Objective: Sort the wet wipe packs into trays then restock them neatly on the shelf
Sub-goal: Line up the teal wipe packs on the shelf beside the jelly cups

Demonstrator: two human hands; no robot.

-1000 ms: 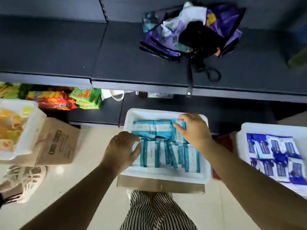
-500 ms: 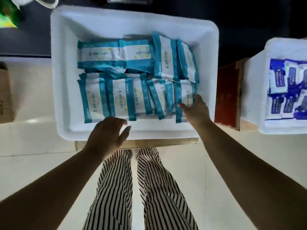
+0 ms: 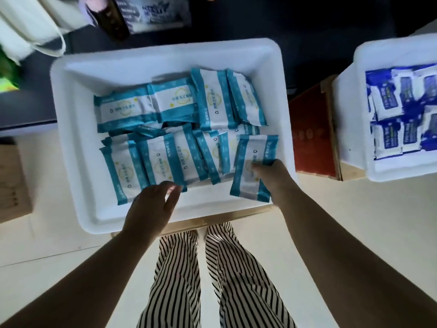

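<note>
Since the earlier frame, the right hand (image 3: 272, 178) has lifted one teal pack (image 3: 254, 166) clear of the near-right corner of the white tray (image 3: 71, 143), pinching it, presumably for restocking. Left hand (image 3: 151, 204) rests unclenched, fingertips touching the near row of teal packs (image 3: 151, 159), likely steadying them. Blue packs (image 3: 402, 110) sit in a second tray (image 3: 347, 95), cut off at right. Shelf contents above are blurred
</note>
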